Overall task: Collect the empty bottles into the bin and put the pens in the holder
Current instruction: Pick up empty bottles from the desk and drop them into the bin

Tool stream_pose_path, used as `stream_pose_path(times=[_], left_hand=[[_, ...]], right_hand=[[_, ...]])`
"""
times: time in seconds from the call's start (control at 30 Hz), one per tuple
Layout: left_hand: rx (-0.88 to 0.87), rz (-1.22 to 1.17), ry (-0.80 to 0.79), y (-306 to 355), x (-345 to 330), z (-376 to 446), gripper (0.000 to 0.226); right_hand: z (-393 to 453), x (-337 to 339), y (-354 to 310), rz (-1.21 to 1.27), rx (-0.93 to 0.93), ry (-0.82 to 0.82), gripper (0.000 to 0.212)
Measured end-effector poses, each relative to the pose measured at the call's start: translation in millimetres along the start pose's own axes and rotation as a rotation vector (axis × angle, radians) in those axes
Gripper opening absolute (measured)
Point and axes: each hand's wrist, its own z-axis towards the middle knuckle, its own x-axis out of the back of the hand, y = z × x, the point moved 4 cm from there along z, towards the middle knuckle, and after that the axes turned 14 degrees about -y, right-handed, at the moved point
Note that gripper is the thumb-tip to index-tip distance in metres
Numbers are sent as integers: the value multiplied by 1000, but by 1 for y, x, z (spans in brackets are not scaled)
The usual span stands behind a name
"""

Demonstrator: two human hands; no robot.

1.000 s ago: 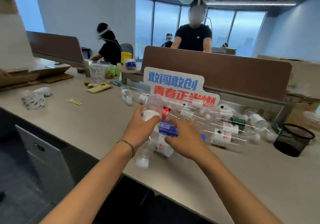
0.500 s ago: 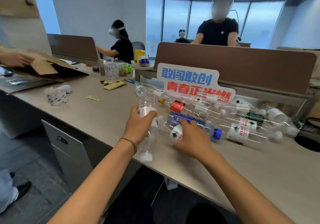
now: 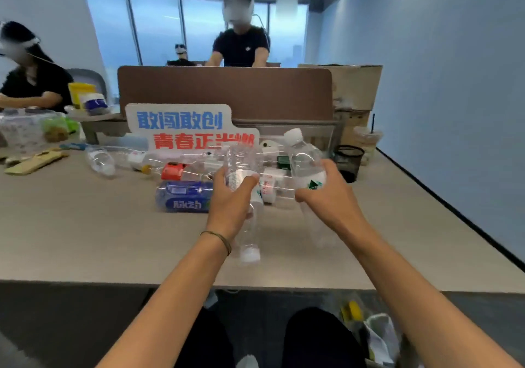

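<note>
Floor, bottom right of frame: a bag [image 3: 380,336] with something yellow in it sits below the desk edge by my knees; I judge it may be the bin, though I cannot tell for sure.
Left hand [image 3: 231,205]: wrapped around clear bottles, two as far as I can tell, one [image 3: 241,166] standing up out of my fist and another [image 3: 250,242] hanging down with its white cap toward me.
Right hand [image 3: 331,200]: closed around one green-label bottle [image 3: 305,163], white cap pointing up and away.
Desk [image 3: 85,239]: bare in front of my wrists, so nothing blocks pulling both hands back toward me.
Doing this well: I should keep the squeeze light, since thin empty plastic buckles and slips; the hanging one looks least secure, so I would draw both hands back low and let go only over the bin.
Middle of frame: a blue-label bottle [image 3: 184,197] lies on its side just left of my left hand, with a red-label bottle [image 3: 173,170] and more clear ones lying behind it.
Right of centre: a black mesh holder [image 3: 348,161] stands just beyond my right hand.
Pens: none that I can pick out.
Far: a sign [image 3: 184,129] leans on the brown divider [image 3: 227,89].
</note>
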Motion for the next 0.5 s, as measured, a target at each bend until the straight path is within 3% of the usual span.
stream_pose_path(times=[0.17,0.33,0.5], left_hand=[[-15,-18,-198,1,-107,-6,61],[-17,-39,-440,5,-230,-38,40],[1,-71,-655,-2,-345,-79,50]], right_hand=[[-48,91,40,45,-44,229,47],[-117,181,93,105,-123,445,53],[-186,252,149,138,-239,630,51]])
